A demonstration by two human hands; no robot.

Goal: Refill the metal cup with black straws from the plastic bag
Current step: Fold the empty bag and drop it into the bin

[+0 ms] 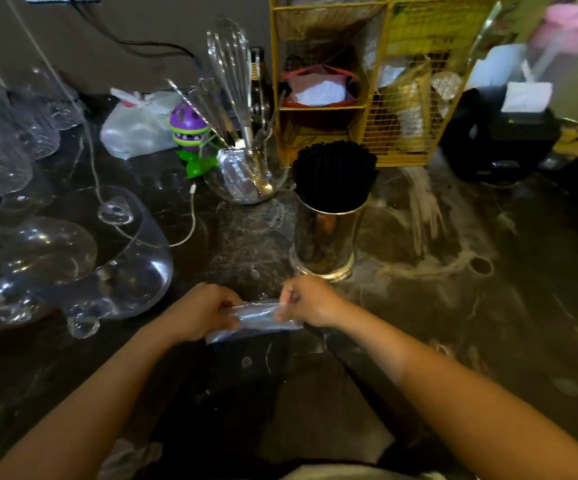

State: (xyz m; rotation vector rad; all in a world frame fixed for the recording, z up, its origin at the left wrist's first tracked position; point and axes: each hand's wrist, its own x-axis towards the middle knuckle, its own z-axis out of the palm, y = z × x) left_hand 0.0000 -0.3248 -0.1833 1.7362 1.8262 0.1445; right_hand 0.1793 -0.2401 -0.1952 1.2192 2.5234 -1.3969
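A shiny metal cup (325,242) stands on the dark marble counter in the middle of the view. A dense bunch of black straws (335,174) fans out of its top. Just in front of the cup, my left hand (201,311) and my right hand (310,301) each pinch one end of a clear plastic bag (254,322). The bag looks flat and stretched between the hands, and I see no straws inside it.
Stacks of clear plastic dome lids (55,258) crowd the left. Behind the cup sit a glass jar of whisks and spoons (246,168), a purple-and-green plant toy (190,133) and a yellow wire rack (377,81). A black device (502,140) is at right.
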